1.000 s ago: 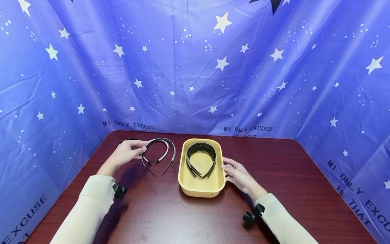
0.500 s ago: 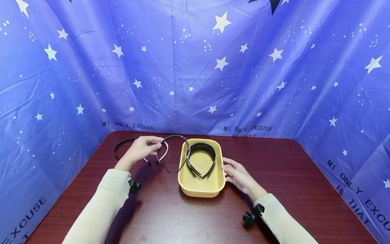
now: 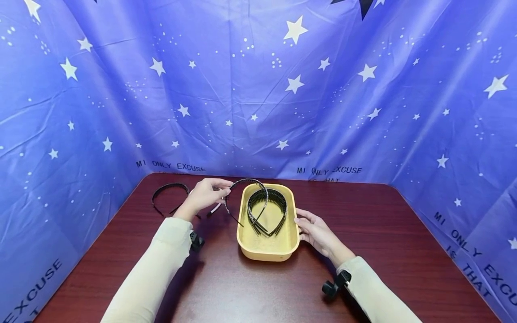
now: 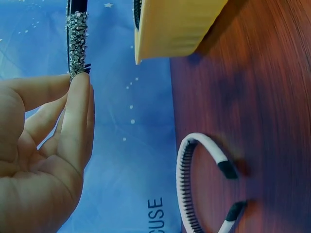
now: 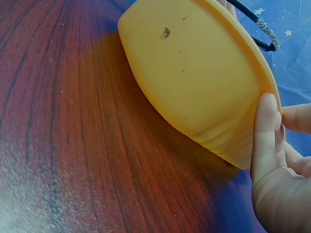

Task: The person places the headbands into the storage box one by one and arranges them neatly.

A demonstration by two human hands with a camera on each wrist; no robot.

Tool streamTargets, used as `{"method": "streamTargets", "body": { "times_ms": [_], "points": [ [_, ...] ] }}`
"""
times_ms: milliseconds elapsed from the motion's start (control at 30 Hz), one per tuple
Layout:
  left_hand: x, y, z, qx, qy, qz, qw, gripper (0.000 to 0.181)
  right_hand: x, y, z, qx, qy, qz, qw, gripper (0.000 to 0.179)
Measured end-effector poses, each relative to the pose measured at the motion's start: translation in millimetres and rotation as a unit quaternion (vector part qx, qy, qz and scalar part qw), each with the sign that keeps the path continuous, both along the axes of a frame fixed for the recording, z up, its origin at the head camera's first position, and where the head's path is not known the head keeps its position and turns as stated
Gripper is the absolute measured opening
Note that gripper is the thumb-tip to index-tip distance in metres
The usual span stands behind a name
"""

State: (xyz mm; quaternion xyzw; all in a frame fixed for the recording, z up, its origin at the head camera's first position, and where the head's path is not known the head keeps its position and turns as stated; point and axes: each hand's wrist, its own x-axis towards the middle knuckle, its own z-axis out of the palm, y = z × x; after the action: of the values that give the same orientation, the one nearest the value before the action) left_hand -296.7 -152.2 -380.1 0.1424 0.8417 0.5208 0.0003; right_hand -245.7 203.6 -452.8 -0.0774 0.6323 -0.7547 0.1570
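Note:
Between its thumb and fingers my left hand (image 3: 206, 195) pinches a thin black headband (image 3: 246, 180). The side of that headband bears glittery stones (image 4: 77, 43), seen in the left wrist view. Its loop hangs over the left edge of a yellow plastic container (image 3: 266, 255). Inside this container lie several black toothed headbands (image 3: 266, 193), nested together. On the container's right wall my right hand (image 3: 319, 233) holds the rim, thumb against the wall. A white headband (image 4: 181, 179) lies on the table below the left hand, partly hidden by it in the head view.
Another black headband (image 3: 173, 185) lies on the dark red wooden table (image 3: 363, 215), left of the left hand. Blue curtains (image 3: 258, 112) printed with stars enclose the table at the back and both sides.
My left hand has moved right with the pinched headband, from beside the white headband to over the container's left edge. The right hand and container have stayed in place.

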Motion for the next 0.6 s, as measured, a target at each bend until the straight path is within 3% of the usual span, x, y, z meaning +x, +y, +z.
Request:
{"method": "streamTargets", "body": {
  "times_ms": [300,600],
  "points": [
    [-8.3,25.1,-1.8,0.038,-0.021,-0.013,0.9990,0.031,0.4,0.6,0.1,-0.001,-0.003,-0.002,1.0000,0.060],
    [-19.5,46.6,-8.2,0.009,-0.007,-0.004,0.9999,0.027,1.5,-0.1,0.6,-0.006,0.001,0.003,1.0000,0.060]
  ]
}}
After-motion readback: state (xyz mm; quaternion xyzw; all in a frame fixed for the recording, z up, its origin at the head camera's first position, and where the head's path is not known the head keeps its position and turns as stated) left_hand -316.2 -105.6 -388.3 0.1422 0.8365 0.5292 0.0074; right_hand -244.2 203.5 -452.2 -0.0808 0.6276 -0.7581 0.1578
